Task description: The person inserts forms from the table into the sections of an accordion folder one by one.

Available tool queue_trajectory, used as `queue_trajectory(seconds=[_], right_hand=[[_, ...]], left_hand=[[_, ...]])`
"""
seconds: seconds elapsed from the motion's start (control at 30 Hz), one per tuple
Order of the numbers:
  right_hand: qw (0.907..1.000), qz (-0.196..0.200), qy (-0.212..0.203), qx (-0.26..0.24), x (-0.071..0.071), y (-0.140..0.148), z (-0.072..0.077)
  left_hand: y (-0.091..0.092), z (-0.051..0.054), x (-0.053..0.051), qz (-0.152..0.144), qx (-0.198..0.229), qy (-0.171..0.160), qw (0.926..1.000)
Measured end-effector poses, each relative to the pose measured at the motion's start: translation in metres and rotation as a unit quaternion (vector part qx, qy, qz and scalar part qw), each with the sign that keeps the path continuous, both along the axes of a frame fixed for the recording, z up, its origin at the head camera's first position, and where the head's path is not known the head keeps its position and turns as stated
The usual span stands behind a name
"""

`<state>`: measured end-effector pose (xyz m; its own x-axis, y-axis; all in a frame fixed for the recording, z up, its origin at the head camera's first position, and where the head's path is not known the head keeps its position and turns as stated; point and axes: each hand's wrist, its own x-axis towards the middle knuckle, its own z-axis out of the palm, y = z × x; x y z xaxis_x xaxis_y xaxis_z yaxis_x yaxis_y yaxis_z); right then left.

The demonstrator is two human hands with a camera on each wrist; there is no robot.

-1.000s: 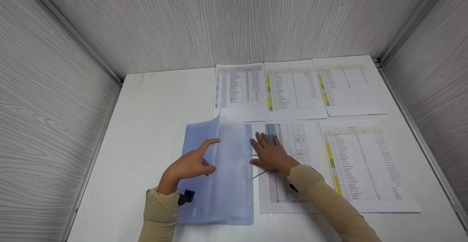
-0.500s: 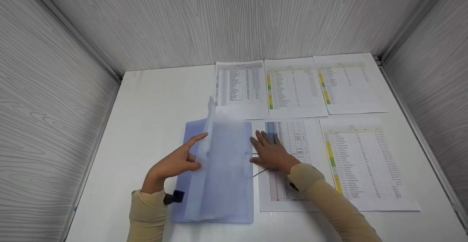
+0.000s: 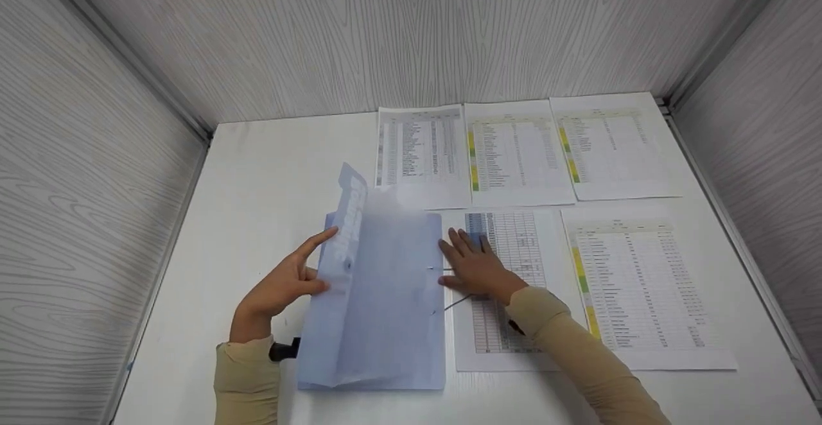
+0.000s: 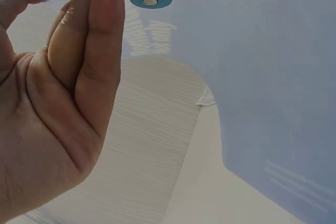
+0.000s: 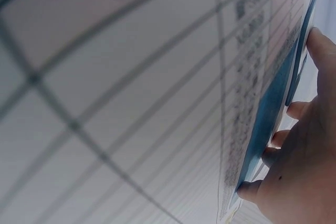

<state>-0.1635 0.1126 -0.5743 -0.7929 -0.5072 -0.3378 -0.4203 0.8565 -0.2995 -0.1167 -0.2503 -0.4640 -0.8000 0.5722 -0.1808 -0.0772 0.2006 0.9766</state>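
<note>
A translucent blue folder lies in front of me with its cover lifted and slanting to the left. My left hand holds the outer edge of that cover, thumb and index finger apart along it. Close to its fingers in the left wrist view is a teal round snap. My right hand lies flat, fingers spread, on a printed table sheet just right of the folder. Two thin dark fastener prongs run from the folder's right side towards this hand; their far ends are hidden.
Three printed sheets lie in a row at the back: one grey, two with yellow and green strips. Another striped sheet lies at the right. Wood-grain panels enclose the white table.
My left hand has moved left with the cover's edge, which now stands further from the folder's right side and shows lettering. The right hand has stayed in place.
</note>
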Motion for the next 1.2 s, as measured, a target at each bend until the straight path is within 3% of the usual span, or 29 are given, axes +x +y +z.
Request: queue_trajectory(seconds=[0.27,0.43,0.67,0.77,0.9,1.2], right_hand=[[0.9999,-0.001,0.008,0.011,-0.001,-0.001,-0.001],[0.9994,-0.004,0.014,0.031,0.000,-0.006,0.004],[0.9972,0.007,0.063,0.038,0.000,-0.011,0.015],[0.9973,-0.001,0.071,0.018,-0.001,-0.007,0.019],[0.9965,-0.022,0.066,-0.046,-0.002,0.007,0.020],[0.9841,-0.069,0.047,-0.157,0.002,0.055,0.023]], left_hand=[[-0.007,-0.009,-0.003,0.004,0.067,0.023,0.9975],[-0.005,-0.011,-0.003,0.002,0.072,0.028,0.9970],[-0.002,-0.012,-0.003,0.007,0.059,0.023,0.9980],[-0.001,-0.012,-0.003,0.003,0.057,0.021,0.9981],[0.000,-0.013,-0.004,-0.004,0.065,0.022,0.9977],[0.002,-0.015,-0.005,-0.012,0.063,0.025,0.9976]])
